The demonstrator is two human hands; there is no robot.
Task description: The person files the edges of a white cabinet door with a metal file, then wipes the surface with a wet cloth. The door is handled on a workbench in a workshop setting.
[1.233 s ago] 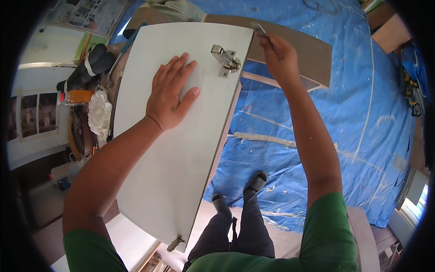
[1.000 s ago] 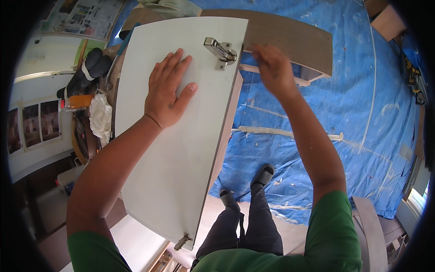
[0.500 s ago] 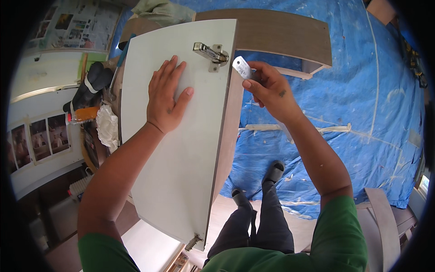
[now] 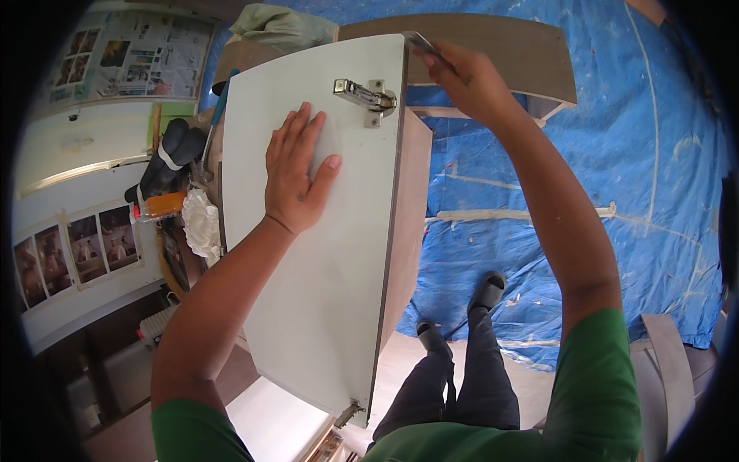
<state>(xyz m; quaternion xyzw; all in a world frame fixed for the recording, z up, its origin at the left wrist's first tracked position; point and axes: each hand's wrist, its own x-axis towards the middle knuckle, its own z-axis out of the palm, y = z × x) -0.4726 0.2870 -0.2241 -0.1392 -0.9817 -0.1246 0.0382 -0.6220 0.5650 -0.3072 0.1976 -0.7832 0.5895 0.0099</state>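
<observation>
A white cabinet door panel [image 4: 323,292] lies face up in front of me. My left hand [image 4: 299,181] rests flat on it, fingers stretched out and thumb apart. A metal concealed hinge [image 4: 368,98] is fixed near its far right edge, and a second hinge [image 4: 350,414] sits at the near end. At the far right corner, my right hand [image 4: 466,81] is closed on a flat silver metal piece [image 4: 419,43]. The piece now lies edgewise against the panel's edge, so its exact kind is unclear.
A brown wooden frame [image 4: 523,50] stands beyond the panel, on a blue tarp [image 4: 539,262]. Along the left are a bottle of orange liquid [image 4: 162,205], crumpled white material [image 4: 202,223], a strapped dark bundle [image 4: 163,158] and a blue handle [image 4: 223,96]. A curved wooden piece [image 4: 668,377] is at lower right.
My right hand has moved away from me, carrying the metal piece from beside the hinge to the panel's far right corner. My left hand stays flat on the panel. The view has shifted slightly.
</observation>
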